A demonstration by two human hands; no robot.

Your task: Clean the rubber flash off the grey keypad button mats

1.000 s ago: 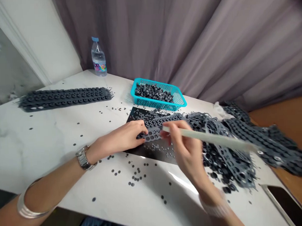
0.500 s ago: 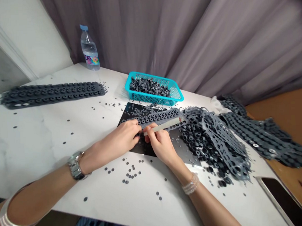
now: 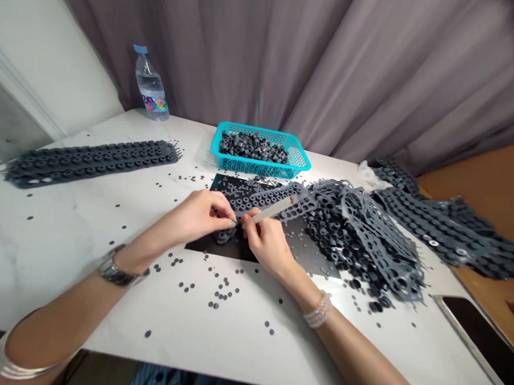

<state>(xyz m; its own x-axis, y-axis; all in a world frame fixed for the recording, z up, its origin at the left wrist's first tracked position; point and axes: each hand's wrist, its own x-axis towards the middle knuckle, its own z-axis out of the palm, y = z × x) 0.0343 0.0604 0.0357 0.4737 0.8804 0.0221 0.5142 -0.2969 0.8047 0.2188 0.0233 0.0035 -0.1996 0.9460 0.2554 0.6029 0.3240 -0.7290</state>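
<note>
My right hand (image 3: 266,237) is closed around a pale, flat stick-like tool (image 3: 275,209). Its far end slants up to the right, and its working end is hidden by my fingers. Close beside it, my left hand (image 3: 204,214) pinches thumb and finger together over something small and dark that I cannot make out. Under and behind both hands lies a grey rubber sheet with rows of moulded rings (image 3: 268,196). A few dark rings (image 3: 225,235) show below my left fingers. All this rests on a black mat (image 3: 204,247).
A turquoise basket (image 3: 256,168) holds many small black rubber pieces. Loose black rings (image 3: 338,240) and punched-out grey webbing (image 3: 381,244) lie to the right. Elsewhere are a stacked ringed strip (image 3: 94,160), more sheets (image 3: 437,224), a water bottle (image 3: 152,89), a phone (image 3: 480,330) and scattered discs.
My left hand has lifted and shifted slightly up and left, its thumb and finger now pinched together, uncovering dark rings beneath. The right hand has moved a little left with the tool.
</note>
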